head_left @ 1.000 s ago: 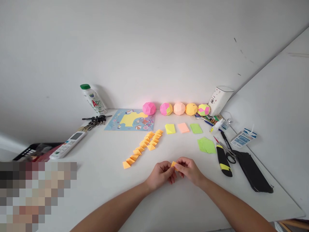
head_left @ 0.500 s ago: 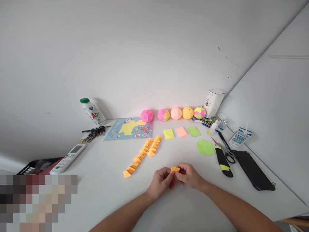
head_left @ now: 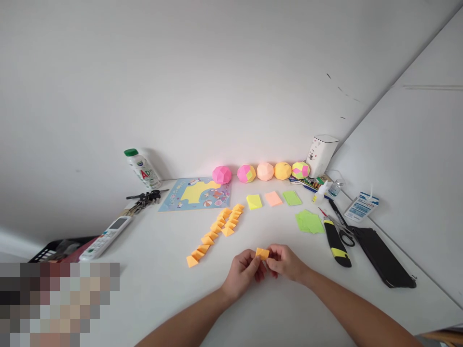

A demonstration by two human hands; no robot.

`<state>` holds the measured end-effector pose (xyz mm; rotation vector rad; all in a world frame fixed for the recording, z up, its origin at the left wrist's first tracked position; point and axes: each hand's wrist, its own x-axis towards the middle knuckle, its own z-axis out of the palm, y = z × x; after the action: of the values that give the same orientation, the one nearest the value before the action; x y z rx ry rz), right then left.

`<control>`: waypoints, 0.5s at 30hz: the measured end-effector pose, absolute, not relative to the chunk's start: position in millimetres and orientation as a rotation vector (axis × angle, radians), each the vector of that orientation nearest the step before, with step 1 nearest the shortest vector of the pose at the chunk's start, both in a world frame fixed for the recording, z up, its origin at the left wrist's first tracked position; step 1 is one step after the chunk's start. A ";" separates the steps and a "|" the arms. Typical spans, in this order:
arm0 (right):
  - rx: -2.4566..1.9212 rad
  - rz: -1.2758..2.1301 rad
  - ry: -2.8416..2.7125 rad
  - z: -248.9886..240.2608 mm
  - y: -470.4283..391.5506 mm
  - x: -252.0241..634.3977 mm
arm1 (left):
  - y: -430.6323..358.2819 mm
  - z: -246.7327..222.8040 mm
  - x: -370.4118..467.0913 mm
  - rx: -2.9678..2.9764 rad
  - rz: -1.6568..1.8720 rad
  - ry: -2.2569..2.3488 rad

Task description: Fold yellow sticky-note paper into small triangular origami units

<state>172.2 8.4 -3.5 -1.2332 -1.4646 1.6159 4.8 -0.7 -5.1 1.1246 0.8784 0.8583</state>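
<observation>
A small folded orange paper point(head_left: 262, 253) is held up between both hands near the table's front. My left hand point(head_left: 243, 271) pinches its left and lower side, thumb in front. My right hand point(head_left: 285, 262) grips its right edge between thumb and fingers. Beyond the hands, to the left, folded orange paper pieces point(head_left: 209, 238) lie in two slanting rows. Yellow point(head_left: 254, 202), peach point(head_left: 273, 198) and green point(head_left: 291, 197) paper stacks sit farther back, with loose green sheets point(head_left: 309, 222) to the right.
Several faceted paper balls point(head_left: 265, 171) line the wall. At the left are a bottle point(head_left: 143, 169), keys point(head_left: 142, 201) and a remote point(head_left: 105, 237). A cutter point(head_left: 337, 243), scissors point(head_left: 346, 237), glue bottle point(head_left: 320, 192) and black pouch point(head_left: 382, 258) lie at the right.
The orange paper shows slightly more of its front face between the fingers. Both hands keep hold of it. The whole view has shifted slightly.
</observation>
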 end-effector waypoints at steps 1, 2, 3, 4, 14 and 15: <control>-1.218 1.625 -1.467 -3.4 9.2 172.7 | -0.4 -5.0 4.7 1.110 0.860 0.871; -1.201 1.633 -1.469 -3.5 10.0 173.2 | -0.2 -4.7 4.6 1.098 0.861 0.864; -1.184 1.636 -1.467 -3.9 10.7 173.6 | -0.1 -4.3 4.5 1.089 0.862 0.859; -1.166 1.639 -1.461 -4.4 11.4 173.9 | 0.0 -3.9 4.4 1.082 0.863 0.854; -1.105 1.667 -1.464 -1.8 12.5 175.1 | 0.4 -4.2 5.3 1.040 0.880 0.851; -1.107 1.662 -1.469 -1.1 12.3 175.2 | 0.4 -3.9 5.2 1.038 0.880 0.851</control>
<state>175.2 12.3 -1.1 -1.1065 -1.4687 1.6621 5.2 0.4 -3.9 1.0380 0.8512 0.8802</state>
